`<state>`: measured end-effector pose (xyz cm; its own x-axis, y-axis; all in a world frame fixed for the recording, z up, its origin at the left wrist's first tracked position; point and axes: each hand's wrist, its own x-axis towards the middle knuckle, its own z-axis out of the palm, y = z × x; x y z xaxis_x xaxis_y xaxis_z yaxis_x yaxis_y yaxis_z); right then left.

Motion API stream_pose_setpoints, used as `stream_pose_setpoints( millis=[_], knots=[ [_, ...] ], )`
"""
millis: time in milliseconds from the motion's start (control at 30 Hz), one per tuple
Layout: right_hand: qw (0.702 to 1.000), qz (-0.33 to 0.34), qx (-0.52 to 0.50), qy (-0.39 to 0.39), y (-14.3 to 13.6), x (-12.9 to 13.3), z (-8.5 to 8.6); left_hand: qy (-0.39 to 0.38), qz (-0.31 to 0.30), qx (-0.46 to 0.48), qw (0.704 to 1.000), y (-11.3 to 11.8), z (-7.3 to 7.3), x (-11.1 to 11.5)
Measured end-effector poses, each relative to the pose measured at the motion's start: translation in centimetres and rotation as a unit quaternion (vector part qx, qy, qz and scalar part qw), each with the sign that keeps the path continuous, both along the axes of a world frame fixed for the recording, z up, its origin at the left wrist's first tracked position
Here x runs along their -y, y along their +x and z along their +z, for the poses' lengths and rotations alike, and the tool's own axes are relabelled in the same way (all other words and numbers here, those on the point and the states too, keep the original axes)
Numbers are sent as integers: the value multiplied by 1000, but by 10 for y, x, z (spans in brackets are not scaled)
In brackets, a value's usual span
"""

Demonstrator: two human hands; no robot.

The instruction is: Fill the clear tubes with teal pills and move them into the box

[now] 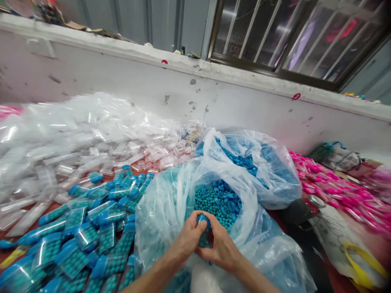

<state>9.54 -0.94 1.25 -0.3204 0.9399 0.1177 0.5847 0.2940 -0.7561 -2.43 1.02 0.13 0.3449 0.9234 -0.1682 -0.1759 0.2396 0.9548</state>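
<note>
My left hand and my right hand meet over the near edge of an open plastic bag. Between them they grip a small clear container with a blue cap; a few teal beads show inside it, and my fingers cover much of the rest. Inside the bag, just beyond my fingertips, lie teal beads and loose blue caps. To the left is a heap of filled containers, clear with teal beads and blue ends.
Clear empty containers pile up at the back left. Behind the near bag stands a second bag of blue parts. Pink-capped pieces spread at right, near a cloth bag with a yellow handle. A white wall closes the back.
</note>
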Motion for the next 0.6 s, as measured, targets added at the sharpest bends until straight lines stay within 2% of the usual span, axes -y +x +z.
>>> stream_pose_setpoints(
  millis=[100, 167, 267, 400, 500, 600],
  knots=[
    [999, 8, 43, 7, -4, 1, 8, -1, 20, 6, 1000, -5, 3, 4],
    [998, 18, 66, 8, -7, 2, 7, -15, 34, 18, 999, -5, 1, 7],
    [995, 39, 91, 29, -11, 3, -5, -32, 61, 29, 997, -7, -5, 12],
    [992, 39, 107, 48, -23, 5, -26, 9, 103, -54, 993, -17, -7, 17],
    [993, 55, 98, 44, -38, 7, -26, 64, 122, -136, 981, -34, 2, 22],
    [988, 99, 120, 20, -55, 5, -11, 110, 125, -179, 970, -58, 17, 26]
  ],
)
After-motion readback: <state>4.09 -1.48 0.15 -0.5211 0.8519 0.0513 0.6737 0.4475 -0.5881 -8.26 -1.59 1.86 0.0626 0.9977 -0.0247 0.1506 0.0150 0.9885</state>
